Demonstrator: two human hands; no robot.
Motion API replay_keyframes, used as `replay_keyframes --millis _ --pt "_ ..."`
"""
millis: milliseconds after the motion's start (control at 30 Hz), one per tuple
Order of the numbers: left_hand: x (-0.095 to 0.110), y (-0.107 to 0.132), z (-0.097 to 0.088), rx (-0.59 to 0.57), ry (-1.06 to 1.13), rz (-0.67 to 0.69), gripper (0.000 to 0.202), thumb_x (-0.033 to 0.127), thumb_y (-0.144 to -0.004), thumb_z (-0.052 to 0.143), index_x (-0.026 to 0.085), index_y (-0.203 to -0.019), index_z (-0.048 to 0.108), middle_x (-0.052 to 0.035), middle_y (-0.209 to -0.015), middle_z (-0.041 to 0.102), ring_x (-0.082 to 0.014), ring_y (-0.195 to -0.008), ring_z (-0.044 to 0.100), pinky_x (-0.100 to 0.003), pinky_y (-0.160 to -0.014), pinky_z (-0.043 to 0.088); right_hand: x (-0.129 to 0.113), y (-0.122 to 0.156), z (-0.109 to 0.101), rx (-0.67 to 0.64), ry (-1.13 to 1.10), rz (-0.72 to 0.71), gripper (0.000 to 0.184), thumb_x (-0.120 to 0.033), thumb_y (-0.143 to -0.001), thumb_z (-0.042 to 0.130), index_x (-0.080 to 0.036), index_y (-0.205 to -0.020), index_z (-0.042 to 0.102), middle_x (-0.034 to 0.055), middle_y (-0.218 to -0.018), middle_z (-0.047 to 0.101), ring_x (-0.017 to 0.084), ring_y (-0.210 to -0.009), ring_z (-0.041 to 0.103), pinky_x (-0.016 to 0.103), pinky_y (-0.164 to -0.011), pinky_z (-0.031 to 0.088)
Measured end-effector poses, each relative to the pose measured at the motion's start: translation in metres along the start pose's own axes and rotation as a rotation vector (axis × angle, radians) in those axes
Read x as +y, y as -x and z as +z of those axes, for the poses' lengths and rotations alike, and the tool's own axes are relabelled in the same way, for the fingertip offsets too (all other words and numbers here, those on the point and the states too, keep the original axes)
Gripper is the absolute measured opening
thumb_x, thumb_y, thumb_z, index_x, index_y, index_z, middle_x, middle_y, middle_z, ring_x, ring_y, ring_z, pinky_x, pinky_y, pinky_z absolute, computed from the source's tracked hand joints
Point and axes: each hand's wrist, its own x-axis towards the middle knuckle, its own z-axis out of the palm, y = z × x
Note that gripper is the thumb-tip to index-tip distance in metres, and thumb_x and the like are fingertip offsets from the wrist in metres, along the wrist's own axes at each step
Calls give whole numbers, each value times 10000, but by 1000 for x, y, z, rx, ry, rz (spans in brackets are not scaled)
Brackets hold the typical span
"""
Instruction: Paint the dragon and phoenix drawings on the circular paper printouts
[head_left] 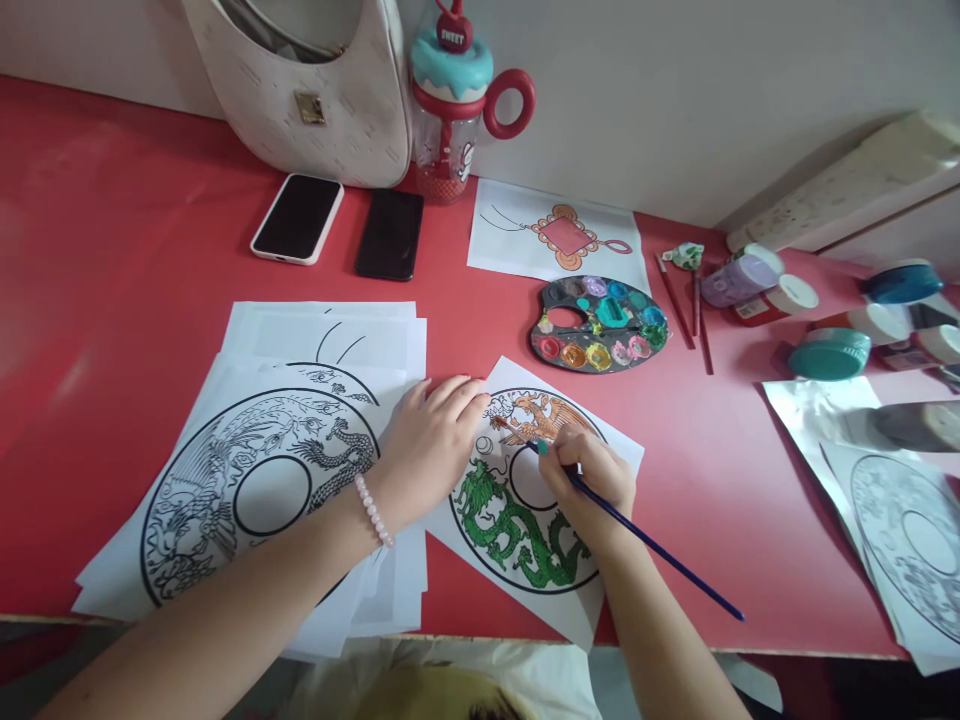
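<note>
A sheet with a round dragon-and-phoenix drawing lies before me, its dragon painted green and its phoenix partly orange. My right hand is closed around a blue paintbrush, whose tip meets the paper near the phoenix. Flat across the sheet's left edge rests my left hand, fingers stretched out and holding nothing. Under my left forearm is a stack of unpainted sheets with a similar circular outline. Beyond the painted sheet sits a dark paint palette with several colours in its wells.
A white phone, a black phone, a handbag and a straw cup stand at the back. Behind the palette lies a knot picture. To the right are thin brushes, paint jars and more printed sheets.
</note>
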Motion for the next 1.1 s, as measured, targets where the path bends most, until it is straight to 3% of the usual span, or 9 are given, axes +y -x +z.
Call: replay_keyframes --millis 733,967,1100 --pt "1 0 0 -28 -8 -16 324 126 -933 394 148 -1231 520 -87 -1336 547 -224 -1246 471 -447 -1023 374 -3 -3 1 -60 -69 -11 352 -8 -794 543 -220 -676 287 -61 -602 350 88 -525 336 234 -503 272" --pt "1 0 -1 -40 -1 -16 343 111 -922 397 142 -1246 508 -91 -1346 541 -226 -1247 471 -456 -1027 377 2 3 1 12 -39 26 354 0 -778 545 -219 -669 289 -55 -617 340 90 -537 325 240 -507 259" --pt "0 0 0 -24 -1 -15 338 107 -918 399 150 -1234 511 -92 -1343 547 -234 -1239 478 -462 -1019 381 1 2 1 -18 -64 6 350 -2 -783 539 -221 -676 288 -56 -617 327 93 -544 321 242 -515 261"
